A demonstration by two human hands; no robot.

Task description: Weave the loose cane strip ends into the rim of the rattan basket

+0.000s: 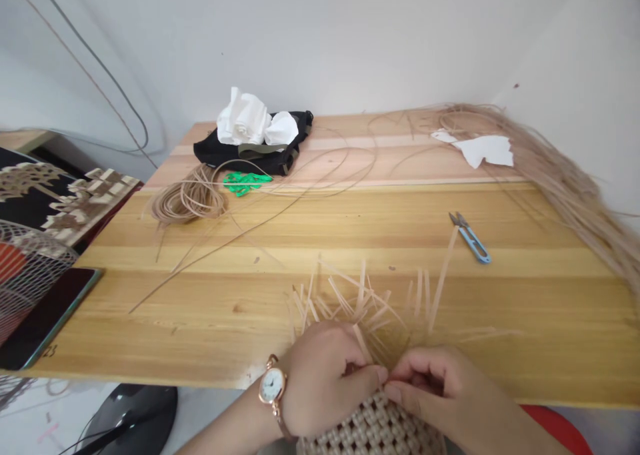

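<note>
A beige piece of open weave [370,428] rests at the table's near edge, low in the head view, its lower part cut off by the frame. My left hand [330,375], with a watch [273,384] on its wrist, is closed on the weave's upper edge. Close beside it, my right hand [430,388] pinches the same edge, thumb and fingertips nearly touching the left thumb. Loose flat strip ends [360,295] fan out beyond both hands. What lies exactly between the fingertips is hidden.
Blue thread snips [473,238] lie at the right. Long strands [565,182] with torn white paper [483,150] run along the far right. A coiled bundle [187,198], green netting [245,182], a black bag [220,154] with tissue [243,118] and a phone [47,315] are left.
</note>
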